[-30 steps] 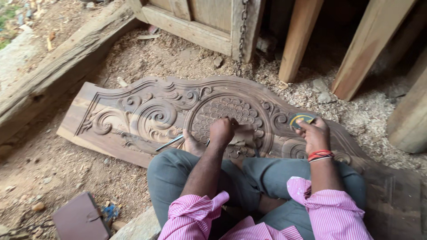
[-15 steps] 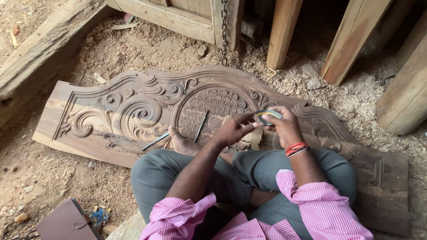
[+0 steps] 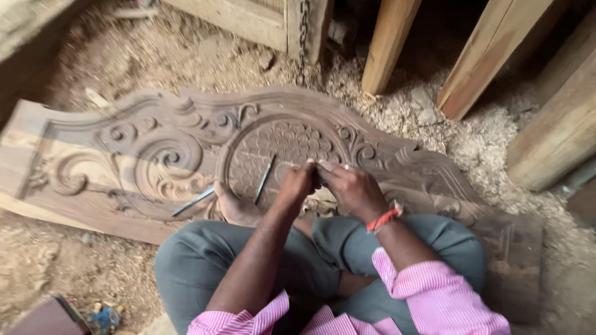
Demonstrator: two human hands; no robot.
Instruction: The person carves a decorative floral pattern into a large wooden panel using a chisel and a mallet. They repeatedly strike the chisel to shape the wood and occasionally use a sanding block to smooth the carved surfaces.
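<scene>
Left hand (image 3: 299, 183) and right hand (image 3: 351, 186) were together, fingertips touching over the carved panel (image 3: 155, 161); whatever they pinched was too small to tell. Two chisels (image 3: 264, 178) lay on the panel at 9 o'clock. Wood shavings (image 3: 478, 136) at 1 o'clock, timber posts (image 3: 391, 43) at 12.

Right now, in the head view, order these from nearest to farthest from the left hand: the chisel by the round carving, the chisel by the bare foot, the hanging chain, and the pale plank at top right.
From the left hand:
1. Chisel by the round carving, just to its left.
2. Chisel by the bare foot, farther left, lower.
3. Hanging chain, up top, above the panel.
4. Pale plank, far upper right.
</scene>
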